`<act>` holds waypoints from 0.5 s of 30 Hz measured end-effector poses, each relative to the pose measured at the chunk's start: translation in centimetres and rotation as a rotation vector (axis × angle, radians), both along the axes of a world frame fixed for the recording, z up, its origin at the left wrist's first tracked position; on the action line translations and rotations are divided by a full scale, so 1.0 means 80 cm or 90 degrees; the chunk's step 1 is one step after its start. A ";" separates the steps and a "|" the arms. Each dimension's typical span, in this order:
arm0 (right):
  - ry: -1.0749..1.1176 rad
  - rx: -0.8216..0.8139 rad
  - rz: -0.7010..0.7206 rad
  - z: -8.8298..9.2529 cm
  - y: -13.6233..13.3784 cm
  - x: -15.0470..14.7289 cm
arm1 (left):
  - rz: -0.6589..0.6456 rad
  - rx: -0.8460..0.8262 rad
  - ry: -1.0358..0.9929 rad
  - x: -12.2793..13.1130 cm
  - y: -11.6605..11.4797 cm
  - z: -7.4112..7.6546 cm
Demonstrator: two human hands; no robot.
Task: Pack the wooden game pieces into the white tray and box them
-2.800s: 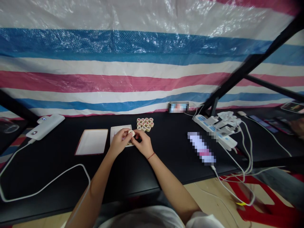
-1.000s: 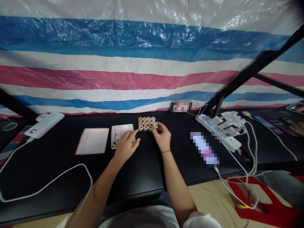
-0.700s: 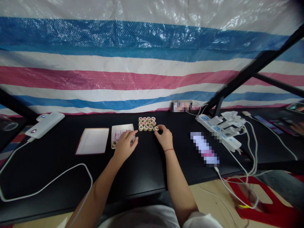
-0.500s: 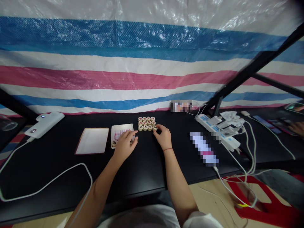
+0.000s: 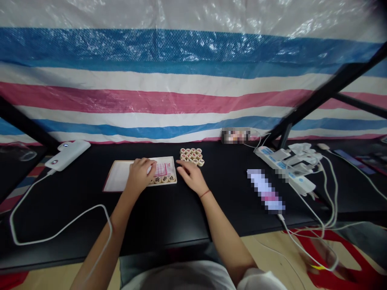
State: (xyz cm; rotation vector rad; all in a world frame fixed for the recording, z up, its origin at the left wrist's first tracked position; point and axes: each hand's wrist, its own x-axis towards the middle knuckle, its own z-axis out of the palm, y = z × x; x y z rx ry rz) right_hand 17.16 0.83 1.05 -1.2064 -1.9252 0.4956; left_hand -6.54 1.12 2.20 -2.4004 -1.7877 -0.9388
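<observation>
My left hand (image 5: 140,174) hovers at or rests on the left side of a shallow white box (image 5: 174,171), fingers bent and thumb apart; whether it touches the box is unclear. Along the box's near wall stands a row of xiangqi pieces (image 5: 164,179) with black characters, its left part hidden behind my hand. To the left lies a shallow white lid (image 5: 116,177), partly covered by the same hand. My right hand (image 5: 192,177) is between the box and a block of xiangqi pieces (image 5: 193,156) in rows, thumb and index spread. Its fingers overlap the block's near left corner.
A white charging device (image 5: 68,155) with a cable sits at the left. On the right are a blurred phone (image 5: 266,191) and a power strip (image 5: 284,171) full of plugs. Another blurred phone (image 5: 236,135) leans by the striped sheet. A red stool (image 5: 347,257) stands below.
My left hand has moved left, from over the box to its left side. The right hand has let go of a piece at the block's right end and come left towards the box.
</observation>
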 end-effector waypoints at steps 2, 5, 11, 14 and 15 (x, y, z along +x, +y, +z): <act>-0.044 -0.034 0.052 -0.005 -0.001 -0.019 | 0.003 -0.002 0.054 -0.007 -0.008 -0.009; -0.097 -0.040 0.044 -0.015 -0.003 -0.033 | -0.010 -0.005 0.088 -0.008 -0.018 -0.020; -0.115 -0.019 0.018 -0.021 -0.006 -0.032 | 0.005 -0.029 0.097 -0.007 -0.020 -0.022; -0.113 -0.017 0.010 -0.023 -0.005 -0.033 | -0.002 -0.055 0.109 -0.008 -0.022 -0.021; -0.110 -0.015 0.006 -0.023 -0.005 -0.034 | -0.010 -0.064 0.106 -0.009 -0.023 -0.021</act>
